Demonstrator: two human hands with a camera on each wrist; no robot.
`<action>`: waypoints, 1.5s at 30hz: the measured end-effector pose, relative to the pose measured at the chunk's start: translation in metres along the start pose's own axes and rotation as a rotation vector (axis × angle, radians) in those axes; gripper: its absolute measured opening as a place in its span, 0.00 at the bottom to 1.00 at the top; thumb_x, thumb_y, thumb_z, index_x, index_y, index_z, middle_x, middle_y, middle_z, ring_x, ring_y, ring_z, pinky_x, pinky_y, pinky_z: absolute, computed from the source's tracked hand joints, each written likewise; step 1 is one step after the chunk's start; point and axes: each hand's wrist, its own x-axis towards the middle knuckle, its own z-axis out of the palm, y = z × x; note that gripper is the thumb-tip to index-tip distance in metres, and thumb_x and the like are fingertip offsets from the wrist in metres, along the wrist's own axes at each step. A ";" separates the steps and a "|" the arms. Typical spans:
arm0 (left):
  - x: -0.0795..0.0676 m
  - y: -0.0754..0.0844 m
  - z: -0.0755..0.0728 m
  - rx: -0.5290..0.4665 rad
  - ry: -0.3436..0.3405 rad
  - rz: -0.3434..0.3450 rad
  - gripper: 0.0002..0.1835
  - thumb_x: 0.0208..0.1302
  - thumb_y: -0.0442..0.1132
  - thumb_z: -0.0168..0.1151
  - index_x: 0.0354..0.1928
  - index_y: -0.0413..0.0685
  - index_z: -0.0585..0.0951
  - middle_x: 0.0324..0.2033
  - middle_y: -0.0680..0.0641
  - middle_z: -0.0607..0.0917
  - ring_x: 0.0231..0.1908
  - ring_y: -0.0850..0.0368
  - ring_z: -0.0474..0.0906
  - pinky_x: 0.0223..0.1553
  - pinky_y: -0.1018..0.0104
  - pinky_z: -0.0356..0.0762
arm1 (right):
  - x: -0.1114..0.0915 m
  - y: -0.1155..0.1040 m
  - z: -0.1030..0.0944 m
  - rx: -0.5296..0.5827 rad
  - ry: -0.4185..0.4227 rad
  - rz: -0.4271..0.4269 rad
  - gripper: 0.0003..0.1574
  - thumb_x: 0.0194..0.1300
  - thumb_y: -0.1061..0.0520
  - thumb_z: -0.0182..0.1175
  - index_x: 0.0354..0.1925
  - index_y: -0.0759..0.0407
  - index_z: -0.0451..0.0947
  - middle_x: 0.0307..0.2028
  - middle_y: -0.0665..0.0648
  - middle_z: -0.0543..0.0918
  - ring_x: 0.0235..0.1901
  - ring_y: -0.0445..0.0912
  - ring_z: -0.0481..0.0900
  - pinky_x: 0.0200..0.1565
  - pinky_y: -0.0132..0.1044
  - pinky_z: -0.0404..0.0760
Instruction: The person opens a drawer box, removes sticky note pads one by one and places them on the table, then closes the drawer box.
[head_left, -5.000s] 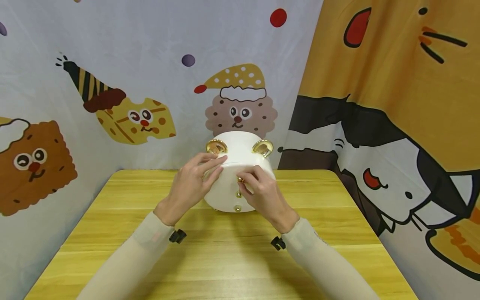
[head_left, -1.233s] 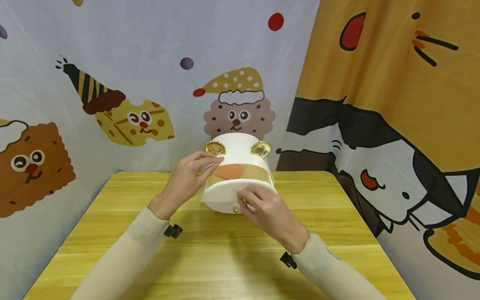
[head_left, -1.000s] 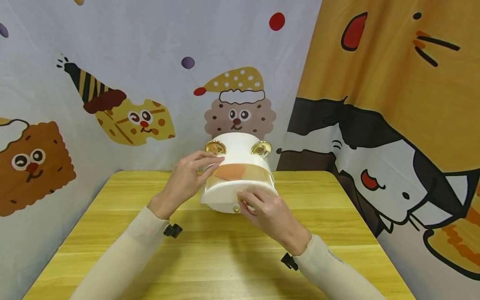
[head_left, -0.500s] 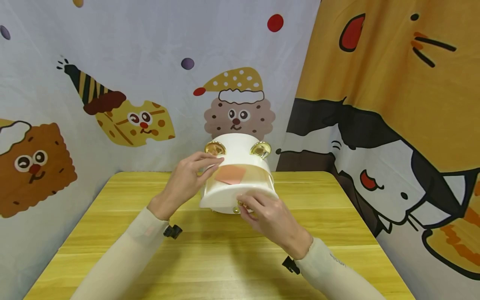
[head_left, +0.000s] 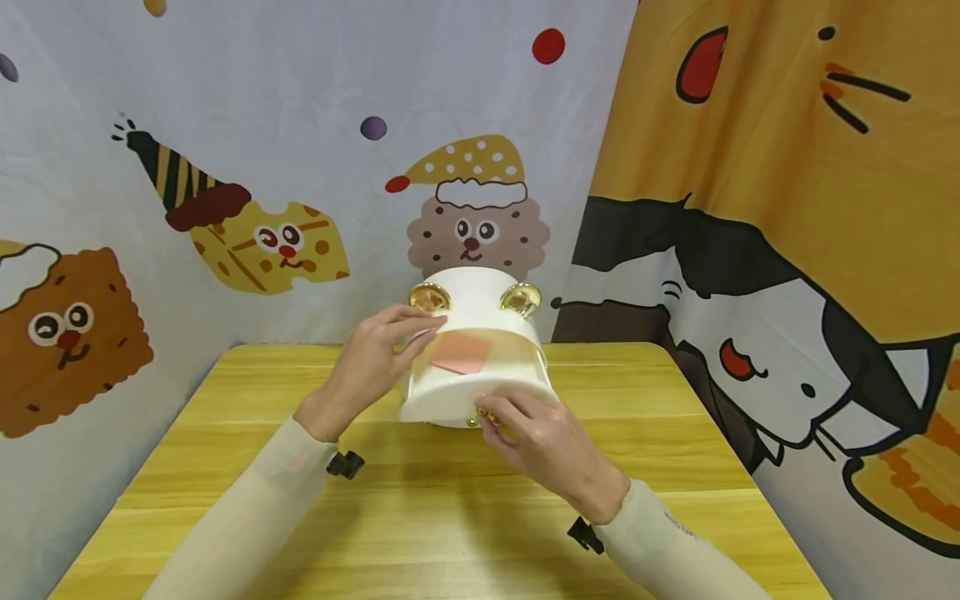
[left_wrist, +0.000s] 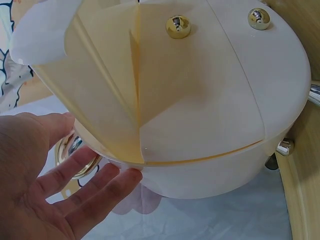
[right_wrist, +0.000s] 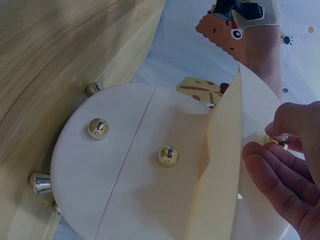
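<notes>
A white, round-fronted storage box (head_left: 480, 287) with gold ears (head_left: 521, 300) stands at the table's far side. Its top drawer (head_left: 435, 406) is pulled out toward me, and a flat, salmon-pink square (head_left: 461, 352) lies inside. My right hand (head_left: 543, 437) pinches the drawer's gold knob (right_wrist: 278, 141) between thumb and fingers. Fairly straight fingers of my left hand (head_left: 371, 354) touch the box's upper left edge; in the left wrist view their tips meet the white rim. Lower drawers with gold knobs (right_wrist: 168, 156) stay pushed in.
The wooden table (head_left: 450, 517) reaches from the box toward me. Short metallic feet (right_wrist: 41, 183) hold the box up. Behind it hangs a cartoon-printed cloth (head_left: 300, 100), with an orange printed cloth (head_left: 787, 150) on the right.
My right hand has drawn the top drawer out toward me and lower in view, uncovering the pink square. The left hand has stayed nearly in place at the box's edge.
</notes>
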 end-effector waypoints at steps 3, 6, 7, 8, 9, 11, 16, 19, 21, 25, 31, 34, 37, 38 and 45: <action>0.000 0.000 0.000 -0.005 0.001 -0.003 0.16 0.84 0.39 0.73 0.67 0.54 0.94 0.62 0.44 0.94 0.53 0.47 0.94 0.38 0.54 0.89 | -0.001 -0.001 0.000 0.002 0.003 -0.004 0.22 0.61 0.63 0.85 0.53 0.57 0.92 0.44 0.53 0.93 0.40 0.46 0.92 0.42 0.36 0.95; 0.000 0.000 0.001 -0.002 0.002 -0.004 0.16 0.84 0.39 0.73 0.67 0.54 0.94 0.62 0.45 0.94 0.54 0.47 0.94 0.38 0.57 0.88 | -0.002 -0.002 -0.001 0.004 -0.004 -0.003 0.23 0.60 0.63 0.86 0.53 0.57 0.92 0.44 0.53 0.93 0.41 0.46 0.92 0.43 0.36 0.95; 0.000 0.000 0.001 -0.002 0.002 -0.005 0.16 0.84 0.39 0.73 0.67 0.54 0.94 0.62 0.45 0.94 0.55 0.47 0.93 0.38 0.57 0.88 | -0.002 -0.002 -0.001 0.004 -0.007 -0.002 0.23 0.60 0.63 0.86 0.53 0.56 0.92 0.44 0.53 0.93 0.41 0.46 0.92 0.44 0.36 0.95; 0.000 0.000 0.000 -0.002 0.002 -0.005 0.16 0.84 0.39 0.73 0.67 0.54 0.94 0.62 0.45 0.94 0.55 0.47 0.93 0.38 0.56 0.89 | -0.002 -0.003 -0.002 0.005 -0.008 -0.002 0.23 0.60 0.63 0.86 0.53 0.56 0.92 0.45 0.53 0.93 0.41 0.46 0.92 0.44 0.36 0.95; 0.000 0.000 0.001 -0.001 0.002 -0.005 0.16 0.84 0.39 0.73 0.67 0.54 0.94 0.62 0.45 0.94 0.55 0.47 0.93 0.38 0.55 0.89 | -0.002 -0.003 -0.002 0.005 -0.010 -0.002 0.23 0.60 0.63 0.86 0.54 0.56 0.92 0.45 0.53 0.93 0.42 0.46 0.93 0.45 0.36 0.96; 0.000 0.000 0.000 -0.001 0.002 -0.004 0.16 0.84 0.39 0.74 0.67 0.54 0.94 0.62 0.44 0.94 0.55 0.46 0.94 0.38 0.54 0.90 | -0.002 -0.004 -0.003 0.004 -0.010 -0.004 0.23 0.61 0.63 0.86 0.54 0.56 0.92 0.46 0.53 0.93 0.43 0.46 0.93 0.45 0.36 0.96; 0.000 0.000 0.000 0.006 0.002 -0.005 0.16 0.84 0.39 0.74 0.67 0.54 0.95 0.61 0.44 0.94 0.55 0.46 0.94 0.38 0.54 0.89 | -0.003 -0.006 -0.004 0.002 0.003 -0.017 0.22 0.61 0.63 0.85 0.54 0.57 0.92 0.45 0.53 0.93 0.42 0.46 0.93 0.44 0.34 0.95; 0.001 0.000 0.000 0.010 0.000 -0.007 0.16 0.84 0.39 0.74 0.67 0.54 0.95 0.61 0.44 0.94 0.54 0.46 0.94 0.38 0.56 0.88 | -0.004 -0.006 -0.005 0.001 0.009 -0.025 0.23 0.60 0.63 0.85 0.54 0.57 0.93 0.45 0.53 0.93 0.41 0.46 0.93 0.43 0.34 0.94; 0.001 0.000 0.000 0.010 -0.001 -0.007 0.16 0.84 0.39 0.74 0.67 0.54 0.95 0.61 0.44 0.94 0.55 0.46 0.94 0.38 0.57 0.87 | -0.004 -0.007 -0.006 0.003 0.008 -0.028 0.23 0.60 0.63 0.85 0.54 0.57 0.92 0.45 0.54 0.93 0.40 0.45 0.92 0.42 0.33 0.94; 0.001 0.000 0.000 0.005 0.001 -0.005 0.16 0.84 0.39 0.74 0.67 0.54 0.95 0.61 0.44 0.94 0.54 0.47 0.94 0.37 0.57 0.87 | -0.005 -0.008 -0.008 0.000 0.003 -0.033 0.21 0.62 0.62 0.83 0.54 0.57 0.93 0.45 0.54 0.93 0.40 0.46 0.93 0.43 0.33 0.94; 0.001 -0.001 0.000 0.006 0.008 0.014 0.15 0.84 0.38 0.74 0.66 0.53 0.95 0.61 0.43 0.94 0.52 0.47 0.94 0.37 0.58 0.86 | -0.007 -0.010 -0.011 0.005 0.007 -0.048 0.15 0.69 0.61 0.78 0.53 0.58 0.93 0.44 0.53 0.93 0.41 0.46 0.94 0.43 0.33 0.95; 0.001 -0.001 -0.001 0.007 0.010 0.022 0.16 0.83 0.38 0.74 0.66 0.52 0.95 0.60 0.43 0.94 0.50 0.47 0.94 0.35 0.59 0.86 | -0.007 -0.012 -0.012 0.011 0.009 -0.054 0.12 0.73 0.60 0.76 0.53 0.57 0.93 0.44 0.53 0.93 0.40 0.45 0.93 0.40 0.32 0.94; 0.001 -0.002 -0.002 0.006 0.013 0.031 0.16 0.83 0.37 0.75 0.66 0.52 0.95 0.60 0.43 0.94 0.49 0.48 0.94 0.34 0.60 0.84 | -0.007 -0.012 -0.012 0.020 0.016 -0.061 0.10 0.75 0.59 0.74 0.53 0.58 0.93 0.44 0.53 0.93 0.39 0.44 0.93 0.40 0.32 0.94; 0.001 -0.002 -0.002 0.006 0.013 0.032 0.16 0.82 0.37 0.75 0.66 0.52 0.95 0.60 0.43 0.94 0.49 0.48 0.94 0.34 0.60 0.84 | -0.008 -0.012 -0.012 0.025 0.018 -0.063 0.10 0.75 0.59 0.73 0.53 0.58 0.93 0.44 0.53 0.93 0.39 0.44 0.93 0.40 0.32 0.94; 0.001 -0.004 0.000 -0.001 0.014 0.043 0.16 0.82 0.36 0.74 0.66 0.52 0.95 0.60 0.43 0.94 0.47 0.49 0.93 0.34 0.61 0.84 | -0.010 -0.015 -0.014 0.044 0.026 -0.079 0.11 0.78 0.59 0.70 0.53 0.58 0.93 0.44 0.52 0.94 0.40 0.44 0.94 0.45 0.32 0.95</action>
